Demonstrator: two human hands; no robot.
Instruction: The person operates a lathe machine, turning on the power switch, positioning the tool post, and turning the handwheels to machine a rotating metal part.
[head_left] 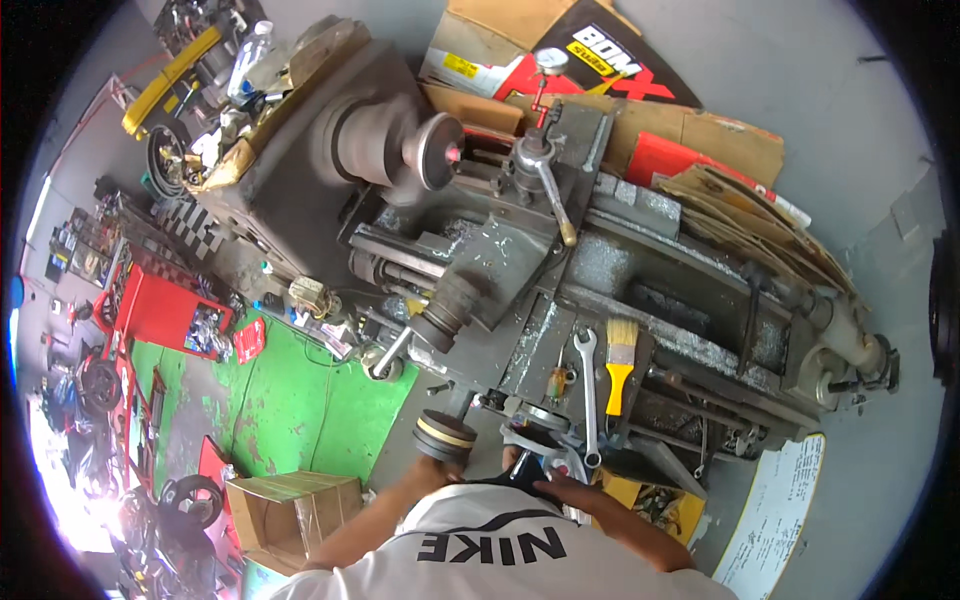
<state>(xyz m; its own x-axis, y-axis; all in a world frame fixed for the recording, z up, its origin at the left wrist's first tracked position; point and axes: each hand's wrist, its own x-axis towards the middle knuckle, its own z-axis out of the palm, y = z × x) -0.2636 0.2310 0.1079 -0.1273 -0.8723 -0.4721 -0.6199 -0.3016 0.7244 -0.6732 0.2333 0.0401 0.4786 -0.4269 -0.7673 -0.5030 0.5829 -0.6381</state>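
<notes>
My left hand (pixel 437 470) is closed at the near rim of a dark handwheel with a tan band (pixel 445 436) on the front of a metal lathe. Its fingertips are partly hidden by the wheel. Close to my body, my right hand (pixel 565 488) is beside a black part (pixel 524 472) below a silver handwheel (pixel 540 418); its fingers are mostly hidden. At the upper left, the lathe chuck (pixel 372 140) is blurred, with a round disc-shaped workpiece (pixel 436 152) at its end. The tool post (pixel 530 165), with a long lever (pixel 555 205), stands to the right of the disc.
A wrench (pixel 588 395) and a yellow-handled brush (pixel 619 365) lie on the carriage. Metal chips cover the lathe bed (pixel 690 310). A dial gauge (pixel 550 62) stands behind, before cardboard (pixel 715 140). An open carton (pixel 290 515) sits on the green floor (pixel 270 400) at left.
</notes>
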